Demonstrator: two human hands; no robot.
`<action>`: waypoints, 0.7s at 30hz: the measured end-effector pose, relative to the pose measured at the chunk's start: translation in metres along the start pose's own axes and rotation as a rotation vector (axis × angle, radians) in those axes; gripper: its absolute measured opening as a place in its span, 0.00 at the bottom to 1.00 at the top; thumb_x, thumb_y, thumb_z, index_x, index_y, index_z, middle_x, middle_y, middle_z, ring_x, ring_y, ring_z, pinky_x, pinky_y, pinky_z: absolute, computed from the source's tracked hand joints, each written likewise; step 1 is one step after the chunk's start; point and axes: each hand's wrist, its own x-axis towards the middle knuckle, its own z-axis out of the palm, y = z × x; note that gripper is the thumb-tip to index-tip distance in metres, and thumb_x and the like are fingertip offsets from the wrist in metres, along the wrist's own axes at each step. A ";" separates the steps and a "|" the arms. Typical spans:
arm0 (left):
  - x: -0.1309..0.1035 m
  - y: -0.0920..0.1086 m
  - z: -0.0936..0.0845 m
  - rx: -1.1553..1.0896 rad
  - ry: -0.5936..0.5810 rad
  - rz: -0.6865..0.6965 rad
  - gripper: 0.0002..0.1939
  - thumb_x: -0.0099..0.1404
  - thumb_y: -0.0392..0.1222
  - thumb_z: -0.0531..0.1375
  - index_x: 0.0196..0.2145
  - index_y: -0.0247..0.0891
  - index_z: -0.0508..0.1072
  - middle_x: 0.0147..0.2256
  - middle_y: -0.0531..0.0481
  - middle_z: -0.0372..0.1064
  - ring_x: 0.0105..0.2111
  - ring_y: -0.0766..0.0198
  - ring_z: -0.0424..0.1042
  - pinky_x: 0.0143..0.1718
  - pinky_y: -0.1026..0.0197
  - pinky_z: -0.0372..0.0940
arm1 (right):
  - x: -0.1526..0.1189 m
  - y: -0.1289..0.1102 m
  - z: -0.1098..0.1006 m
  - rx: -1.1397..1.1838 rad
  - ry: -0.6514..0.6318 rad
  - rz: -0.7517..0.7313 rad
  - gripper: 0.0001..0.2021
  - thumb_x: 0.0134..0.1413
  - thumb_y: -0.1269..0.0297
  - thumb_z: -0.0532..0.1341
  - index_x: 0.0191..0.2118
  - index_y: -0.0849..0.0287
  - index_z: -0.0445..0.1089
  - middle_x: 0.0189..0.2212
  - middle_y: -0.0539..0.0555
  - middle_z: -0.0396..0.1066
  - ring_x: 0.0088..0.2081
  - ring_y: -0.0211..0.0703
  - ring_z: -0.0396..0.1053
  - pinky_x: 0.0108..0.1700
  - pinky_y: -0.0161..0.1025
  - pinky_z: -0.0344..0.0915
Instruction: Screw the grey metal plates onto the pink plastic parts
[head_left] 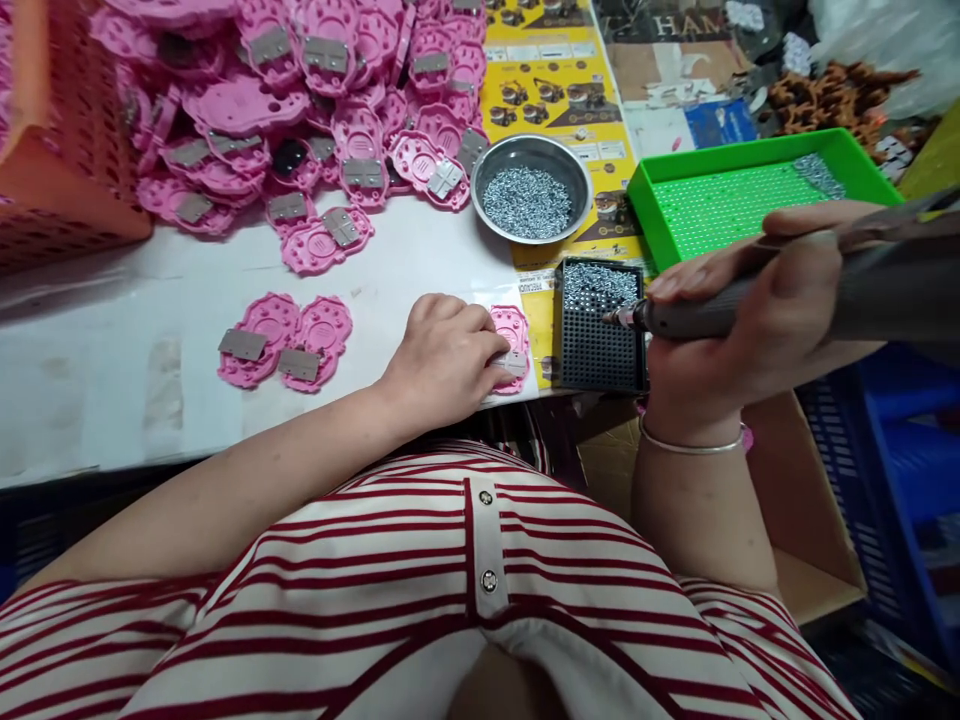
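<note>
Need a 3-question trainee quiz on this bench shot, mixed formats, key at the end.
1. True or false: the left hand is touching the steel bowl.
2. The tip of the driver is at the: A) green tray; B) black tray; C) orange basket.
3. Fill in the number: apart from the heap, left of the left hand, ___ pink parts lie side by side.

Key: 1 false; 2 B; 3 two.

The left hand [444, 358] partly hides a pink plastic piece [511, 322] at the white worktop's [405, 255] near edge; the grey cylindrical tool [892, 290] is cropped.
</note>
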 end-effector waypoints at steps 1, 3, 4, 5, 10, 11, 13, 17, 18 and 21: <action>-0.001 0.001 0.000 0.016 0.014 0.002 0.11 0.67 0.49 0.63 0.38 0.41 0.83 0.41 0.44 0.76 0.44 0.48 0.66 0.51 0.44 0.57 | 0.000 0.002 -0.001 -0.006 0.000 0.005 0.12 0.58 0.48 0.64 0.37 0.51 0.74 0.20 0.41 0.59 0.17 0.27 0.60 0.18 0.31 0.59; -0.003 0.002 0.000 0.048 0.038 0.007 0.13 0.68 0.50 0.62 0.37 0.41 0.83 0.41 0.43 0.76 0.43 0.48 0.66 0.51 0.44 0.57 | 0.001 0.006 -0.002 0.003 0.007 -0.013 0.11 0.58 0.50 0.65 0.36 0.51 0.74 0.20 0.41 0.60 0.17 0.27 0.60 0.18 0.31 0.58; -0.004 0.002 0.000 0.059 0.047 0.009 0.14 0.69 0.50 0.61 0.37 0.40 0.83 0.40 0.43 0.76 0.43 0.48 0.66 0.51 0.44 0.57 | 0.002 0.007 -0.002 0.009 0.013 -0.017 0.11 0.57 0.50 0.65 0.36 0.52 0.74 0.20 0.41 0.59 0.16 0.27 0.60 0.17 0.30 0.58; -0.004 0.003 -0.001 0.066 0.054 0.012 0.14 0.69 0.51 0.61 0.36 0.40 0.83 0.40 0.43 0.76 0.42 0.48 0.66 0.51 0.44 0.57 | 0.003 0.009 -0.002 0.009 0.020 -0.016 0.12 0.56 0.50 0.66 0.36 0.52 0.74 0.18 0.41 0.57 0.16 0.27 0.60 0.17 0.30 0.58; -0.005 0.003 -0.001 0.084 0.050 0.017 0.15 0.70 0.51 0.59 0.36 0.41 0.83 0.38 0.43 0.75 0.42 0.48 0.66 0.50 0.45 0.57 | 0.004 0.017 0.000 -0.031 0.056 0.029 0.16 0.52 0.45 0.67 0.34 0.53 0.72 0.16 0.39 0.53 0.14 0.29 0.58 0.16 0.32 0.57; -0.005 0.004 -0.001 0.087 0.046 0.015 0.15 0.70 0.51 0.59 0.36 0.41 0.83 0.37 0.43 0.74 0.42 0.48 0.66 0.49 0.45 0.58 | 0.004 0.018 0.000 -0.025 0.054 0.044 0.17 0.51 0.45 0.67 0.34 0.53 0.72 0.16 0.39 0.53 0.14 0.29 0.57 0.16 0.33 0.57; -0.005 0.004 -0.001 0.089 0.037 0.010 0.14 0.70 0.50 0.60 0.36 0.41 0.83 0.36 0.43 0.74 0.41 0.49 0.65 0.48 0.46 0.58 | 0.002 0.020 -0.001 -0.011 0.041 0.084 0.18 0.51 0.44 0.67 0.35 0.54 0.71 0.17 0.40 0.54 0.15 0.30 0.58 0.17 0.34 0.57; -0.004 0.004 -0.002 0.086 0.008 0.001 0.13 0.70 0.50 0.60 0.38 0.42 0.83 0.36 0.43 0.74 0.40 0.49 0.66 0.48 0.46 0.58 | 0.002 0.020 -0.004 -0.010 0.014 0.124 0.17 0.52 0.47 0.67 0.36 0.56 0.70 0.18 0.40 0.56 0.16 0.29 0.59 0.18 0.34 0.58; -0.004 0.004 -0.002 0.085 0.002 0.000 0.13 0.70 0.49 0.60 0.39 0.42 0.82 0.37 0.43 0.74 0.41 0.49 0.66 0.48 0.45 0.58 | 0.002 0.020 -0.004 -0.013 0.006 0.134 0.18 0.51 0.46 0.67 0.35 0.56 0.70 0.17 0.40 0.57 0.16 0.29 0.59 0.18 0.34 0.58; -0.003 0.002 -0.002 0.093 0.003 -0.013 0.12 0.69 0.49 0.61 0.39 0.43 0.82 0.38 0.43 0.74 0.41 0.48 0.67 0.49 0.44 0.57 | 0.003 0.020 -0.001 -0.005 0.021 0.149 0.21 0.47 0.43 0.69 0.34 0.57 0.70 0.17 0.40 0.58 0.15 0.29 0.59 0.17 0.34 0.58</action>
